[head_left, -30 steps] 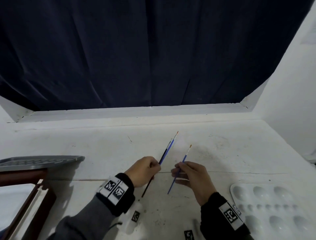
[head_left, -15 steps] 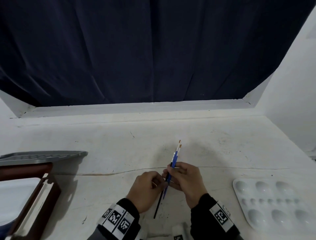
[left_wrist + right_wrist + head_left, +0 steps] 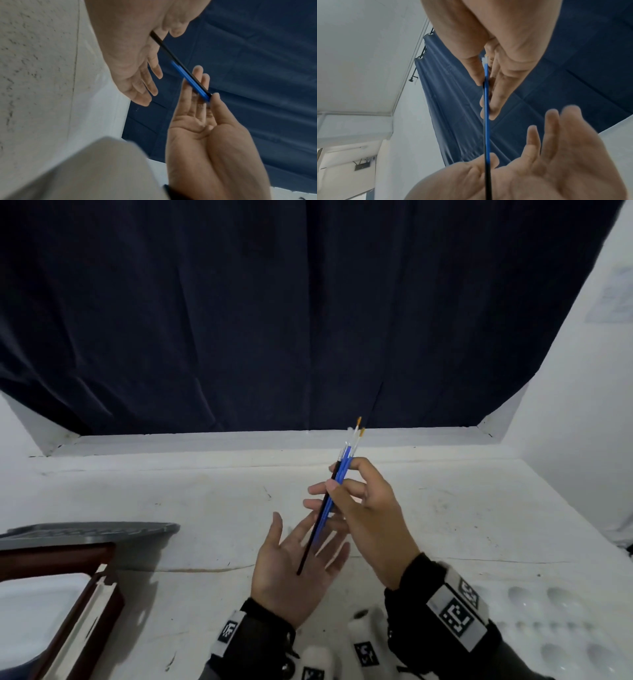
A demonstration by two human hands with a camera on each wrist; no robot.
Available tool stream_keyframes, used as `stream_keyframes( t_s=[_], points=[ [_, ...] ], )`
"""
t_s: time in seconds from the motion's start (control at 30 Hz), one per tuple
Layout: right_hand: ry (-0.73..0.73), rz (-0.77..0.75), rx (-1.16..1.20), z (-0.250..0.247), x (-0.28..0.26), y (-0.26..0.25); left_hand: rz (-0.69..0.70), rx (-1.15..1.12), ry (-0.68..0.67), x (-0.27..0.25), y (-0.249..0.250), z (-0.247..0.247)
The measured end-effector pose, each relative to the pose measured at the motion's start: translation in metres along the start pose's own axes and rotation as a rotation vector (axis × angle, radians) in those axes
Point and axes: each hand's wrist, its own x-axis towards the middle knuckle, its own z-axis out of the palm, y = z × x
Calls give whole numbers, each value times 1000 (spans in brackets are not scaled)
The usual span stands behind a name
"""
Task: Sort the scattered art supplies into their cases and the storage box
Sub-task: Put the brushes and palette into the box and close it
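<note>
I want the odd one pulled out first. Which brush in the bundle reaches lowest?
The black brush: its handle runs down past the blue brushes to the open left hand. The right hand pinches the bundle.

Hanging in folds behind a scuffed white table [image 3: 205, 508]: a dark navy fabric curtain [image 3: 274, 320]. Standing on the right, a plain white wall [image 3: 582, 405]. Running above, a white ceiling [image 3: 359, 47].

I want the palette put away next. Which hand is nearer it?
Right. The right hand holds brushes up left of the palette; the left hand is farther left.
</note>
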Motion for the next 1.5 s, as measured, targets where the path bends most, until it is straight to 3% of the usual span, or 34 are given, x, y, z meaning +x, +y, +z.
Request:
stream_keyframes(
  t_s=[0.23,0.5,0.63,0.9,1.0,1.13,1.2,1.3,1.5],
  points=[
    [-82,16,-18,21,-17,8,-3,-4,-5,-23,13,0],
    [-197,7,-3,56,-37,4,119,57,-12,-69,45,-15],
    [-239,19,45,84,-43,-7,258,167,52,-105,74,-32],
    [-459,-24,-52,174,-49,-16,753,577,265,-201,150,-82],
    [-506,-81,-166,217,-45,-16,897,763,334,-240,185,-114],
    [-558,-210,-457,272,-30,-18,998,1181,431,-277,236,-173],
    [-641,-265,-713,297,-22,-14,982,1359,461,-286,256,-200],
    [-746,-309,-1089,333,-13,-3,937,1607,387,-289,274,-227],
    [-820,-241,-1461,381,-10,12,859,1694,298,-284,288,-249]
  ],
)
